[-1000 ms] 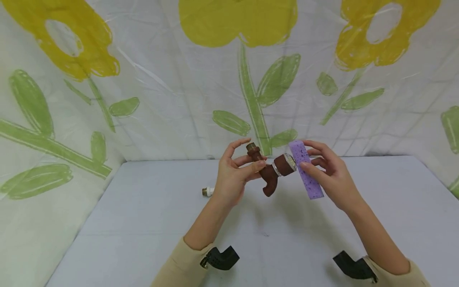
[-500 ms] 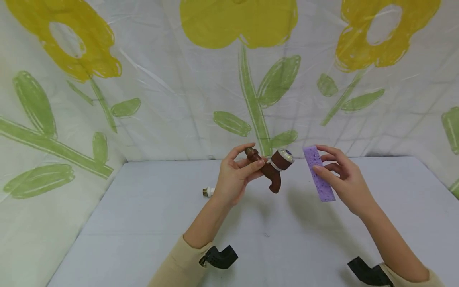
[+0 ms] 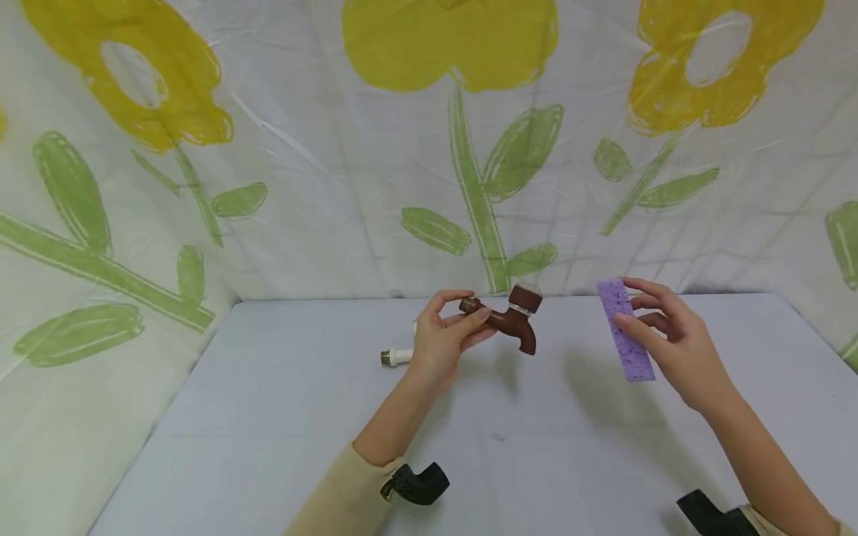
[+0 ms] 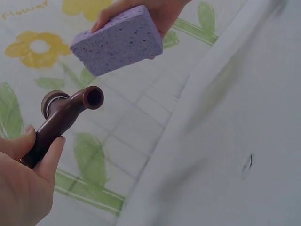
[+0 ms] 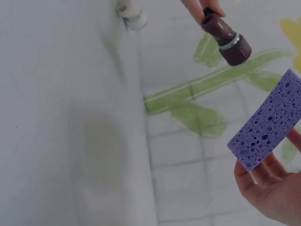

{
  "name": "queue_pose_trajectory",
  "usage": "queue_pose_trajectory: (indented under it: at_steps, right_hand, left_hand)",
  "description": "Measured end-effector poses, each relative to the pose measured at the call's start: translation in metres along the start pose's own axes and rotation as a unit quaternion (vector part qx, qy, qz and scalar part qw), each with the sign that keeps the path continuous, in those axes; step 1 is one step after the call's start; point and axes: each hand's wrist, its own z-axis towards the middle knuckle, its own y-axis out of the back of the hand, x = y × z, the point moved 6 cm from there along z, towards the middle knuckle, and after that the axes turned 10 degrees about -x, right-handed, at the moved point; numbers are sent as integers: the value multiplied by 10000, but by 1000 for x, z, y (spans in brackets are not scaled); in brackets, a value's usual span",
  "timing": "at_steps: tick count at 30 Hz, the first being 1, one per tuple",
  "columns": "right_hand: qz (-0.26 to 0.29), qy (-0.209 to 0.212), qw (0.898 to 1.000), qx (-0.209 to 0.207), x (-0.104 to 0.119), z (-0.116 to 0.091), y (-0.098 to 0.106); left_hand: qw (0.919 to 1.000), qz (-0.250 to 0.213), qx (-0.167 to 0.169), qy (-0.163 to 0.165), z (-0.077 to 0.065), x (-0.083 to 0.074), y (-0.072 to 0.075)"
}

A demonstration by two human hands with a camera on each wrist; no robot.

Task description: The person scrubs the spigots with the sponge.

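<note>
Soft shadows [image 3: 606,394] on table [image 3: 268,417]; faint glare streaks on backdrop [image 3: 315,186]; wrist views dimmer, hazier.

The person's bare left forearm [image 3: 387,423] emerges from a beige cloth sleeve [image 3: 340,493] and slants up to the right, ending in a bare left hand [image 3: 439,346] whose left thumb [image 3: 474,321] reaches rightward in a pinching grip, the left index finger [image 3: 445,299] arched above. Well apart, the bare right forearm [image 3: 760,450] slants up to the left; the bare right hand [image 3: 684,346] pinches between right thumb [image 3: 635,330] and fingers.
</note>
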Motion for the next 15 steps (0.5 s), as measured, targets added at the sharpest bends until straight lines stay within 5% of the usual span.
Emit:
queue_pose_trajectory:
  at_steps: [15]
  right_hand:
    - [872,-453,9952,-26,-16,5,5]
  left_hand:
    - [9974,260,-669,-32,10,53,5]
